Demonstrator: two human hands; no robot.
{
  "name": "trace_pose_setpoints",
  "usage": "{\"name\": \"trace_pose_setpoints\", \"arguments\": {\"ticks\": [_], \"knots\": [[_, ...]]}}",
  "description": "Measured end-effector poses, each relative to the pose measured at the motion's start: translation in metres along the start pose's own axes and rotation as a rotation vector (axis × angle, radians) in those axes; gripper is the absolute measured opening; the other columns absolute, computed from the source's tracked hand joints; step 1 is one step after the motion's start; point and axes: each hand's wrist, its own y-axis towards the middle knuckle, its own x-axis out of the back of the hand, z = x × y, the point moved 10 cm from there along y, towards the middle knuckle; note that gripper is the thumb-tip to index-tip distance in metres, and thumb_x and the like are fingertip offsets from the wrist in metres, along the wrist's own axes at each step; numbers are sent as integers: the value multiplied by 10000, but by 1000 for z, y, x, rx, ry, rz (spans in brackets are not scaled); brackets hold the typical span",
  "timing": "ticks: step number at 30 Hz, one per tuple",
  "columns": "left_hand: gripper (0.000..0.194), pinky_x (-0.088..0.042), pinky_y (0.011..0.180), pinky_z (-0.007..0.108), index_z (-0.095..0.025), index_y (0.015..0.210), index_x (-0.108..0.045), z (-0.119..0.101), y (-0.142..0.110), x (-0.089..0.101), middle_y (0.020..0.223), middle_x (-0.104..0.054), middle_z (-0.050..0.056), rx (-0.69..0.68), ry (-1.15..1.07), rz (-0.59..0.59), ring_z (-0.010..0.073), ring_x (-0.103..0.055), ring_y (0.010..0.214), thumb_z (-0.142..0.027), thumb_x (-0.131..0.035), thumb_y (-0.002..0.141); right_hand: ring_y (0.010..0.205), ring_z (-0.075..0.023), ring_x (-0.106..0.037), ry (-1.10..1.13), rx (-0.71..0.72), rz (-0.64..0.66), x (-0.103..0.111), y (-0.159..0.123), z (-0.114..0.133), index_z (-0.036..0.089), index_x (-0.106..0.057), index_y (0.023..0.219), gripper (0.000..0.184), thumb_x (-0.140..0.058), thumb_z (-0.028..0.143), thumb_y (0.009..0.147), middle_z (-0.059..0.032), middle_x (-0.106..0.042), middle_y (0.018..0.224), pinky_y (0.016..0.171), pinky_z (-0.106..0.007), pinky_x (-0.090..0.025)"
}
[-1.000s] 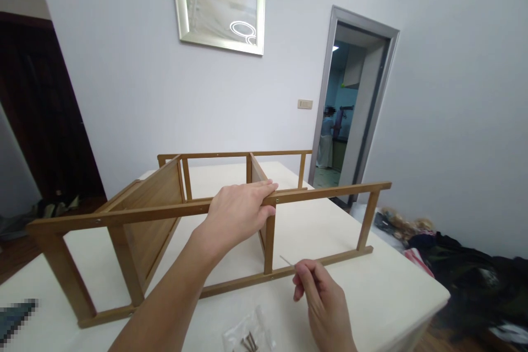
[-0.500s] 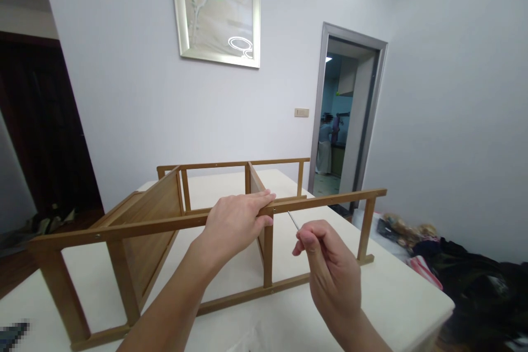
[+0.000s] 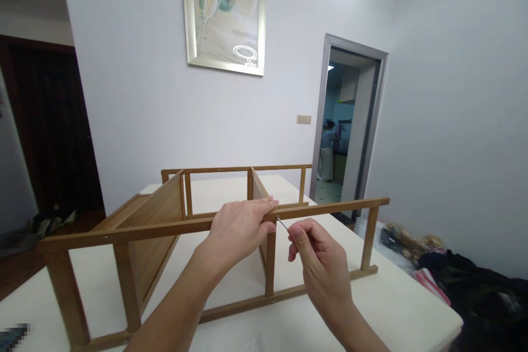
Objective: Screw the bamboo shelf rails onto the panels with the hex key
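A brown wooden shelf frame [image 3: 325,208] lies on its side on the white table, its rails and panels standing up. My left hand [image 3: 239,231] is wrapped over the upper front rail at the middle post [image 3: 270,264], fingers on top and thumb against the near side. In my right hand [image 3: 319,256] a thin metal rod like a hex key [image 3: 282,224] is pinched between thumb and fingers. Its tip meets the rail at the joint with the middle post, just right of my left thumb. My fist hides the rod's other end.
The white table [image 3: 412,308] bears the frame; its right corner is near. Dark clothes and bags [image 3: 474,286] are piled beyond its right side. A dark blurred object [image 3: 12,335] is at the lower left. A person [image 3: 327,148] stands beyond the doorway [image 3: 325,93].
My right hand has moved left and brought the rod's tip from beside the post to the rail joint. My left hand keeps its hold; the whole view has shifted slightly.
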Motion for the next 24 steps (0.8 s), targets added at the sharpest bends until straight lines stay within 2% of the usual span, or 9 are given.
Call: {"name": "trace_pose_setpoints", "arguments": {"ticks": [13,16,20,24], "knots": [[430,-524,843,361,-423,1271,-577,-1,1,0,1305,-626,-101,-21,-13,-24,241,-654,1096,-349,-557,848,504,-86,-529,-206,213,-72,7,0,16,204,-600,774,229,-504,279,967,36,-582,622,495,-204,-404],[429,-523,851,350,-415,1267,-585,-2,1,0,1314,-620,-98,-27,-12,-27,237,-651,1099,-344,-553,846,536,-92,-534,-297,339,-87,5,-5,27,200,-586,771,201,-516,211,960,30,-575,640,525,-208,-421],[440,-517,894,364,-398,1271,-588,-3,0,2,1350,-589,-96,-46,-15,-32,240,-635,1131,-334,-549,838,663,-117,-576,-383,563,-99,-2,-16,45,188,-580,868,111,-535,114,936,-6,-599,746,631,-231,-469],[422,-508,928,376,-367,1285,-584,-7,-1,3,1354,-591,-74,-83,-31,-25,234,-634,1134,-355,-502,872,729,-135,-578,-407,650,-83,-7,-23,49,179,-569,931,130,-539,53,916,-29,-593,801,687,-255,-486]]}}
